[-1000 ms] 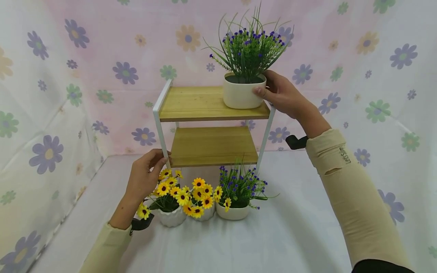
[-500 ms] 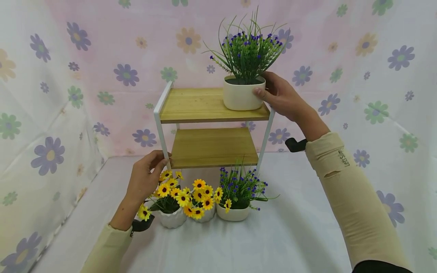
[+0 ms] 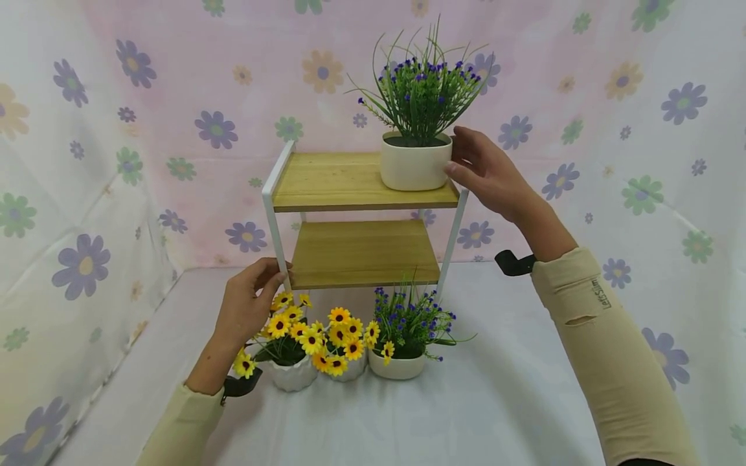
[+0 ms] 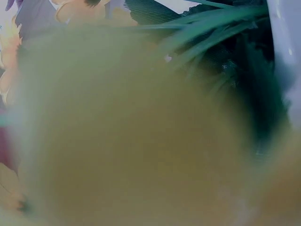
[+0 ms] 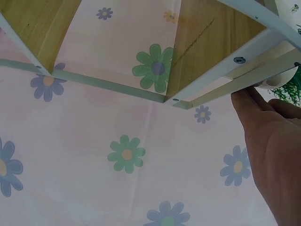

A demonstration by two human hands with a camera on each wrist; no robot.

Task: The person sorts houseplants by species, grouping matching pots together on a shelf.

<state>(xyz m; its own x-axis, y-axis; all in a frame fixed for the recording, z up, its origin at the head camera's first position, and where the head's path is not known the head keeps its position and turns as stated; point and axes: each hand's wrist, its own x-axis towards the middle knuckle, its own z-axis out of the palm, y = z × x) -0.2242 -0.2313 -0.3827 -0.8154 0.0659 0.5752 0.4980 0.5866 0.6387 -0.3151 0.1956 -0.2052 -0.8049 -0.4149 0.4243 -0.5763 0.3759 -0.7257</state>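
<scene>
A white oval pot of purple flowers and grass stands at the right end of the top board of a two-tier wooden shelf with a white frame. My right hand is beside this pot, fingers loosely spread and fingertips right at its side. In the right wrist view, the hand appears below the shelf's frame, the pot partly hidden. Down at the left, my left hand pinches the shelf's front left post. A blurred yellow shape fills most of the left wrist view, hiding the hand.
In front of the shelf stand two pots of yellow flowers and a second white pot of purple flowers. Bare wood shows on the lower board. A floral cloth hangs behind and at both sides.
My right hand has let go of the white pot and drawn back slightly to the right. The pot stays on the top board, and my left hand keeps its hold on the post.
</scene>
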